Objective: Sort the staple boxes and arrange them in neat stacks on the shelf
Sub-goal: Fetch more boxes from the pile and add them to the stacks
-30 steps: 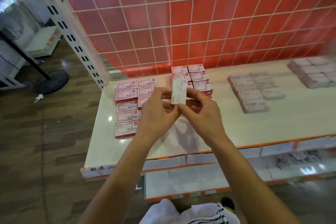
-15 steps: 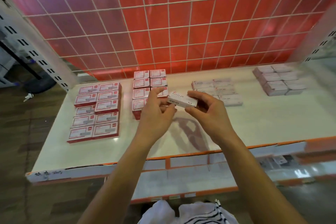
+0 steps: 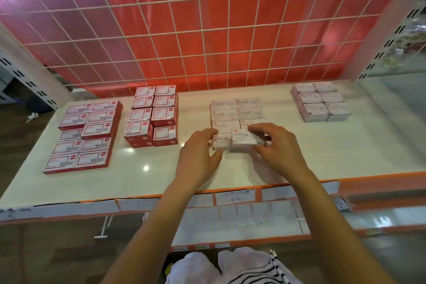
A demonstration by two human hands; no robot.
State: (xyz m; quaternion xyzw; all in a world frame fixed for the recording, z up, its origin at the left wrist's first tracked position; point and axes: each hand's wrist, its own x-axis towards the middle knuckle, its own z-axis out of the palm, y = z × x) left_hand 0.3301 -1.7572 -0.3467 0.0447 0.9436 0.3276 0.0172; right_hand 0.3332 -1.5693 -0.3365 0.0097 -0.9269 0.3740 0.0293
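**A:** Where is our white box?

**B:** It is at the front right of the white stacks, and it looks a bit crooked. The fingers of our right hand curl around it and grip it. The fingers of our left hand are loose and just touch the box beside it.

**A:** What could go wrong?

**B:** If we let go while it is crooked, it may slide off. If we push too hard, we may knock the row out of line.

**A:** How does it look?

**B:** It is small, flat and pale, with "STAPLES" on top, like the others.

**A:** And around it?

**B:** The stacks sit on the shelf. There are red boxes on the left, more pale boxes far right, and a wire grid behind.
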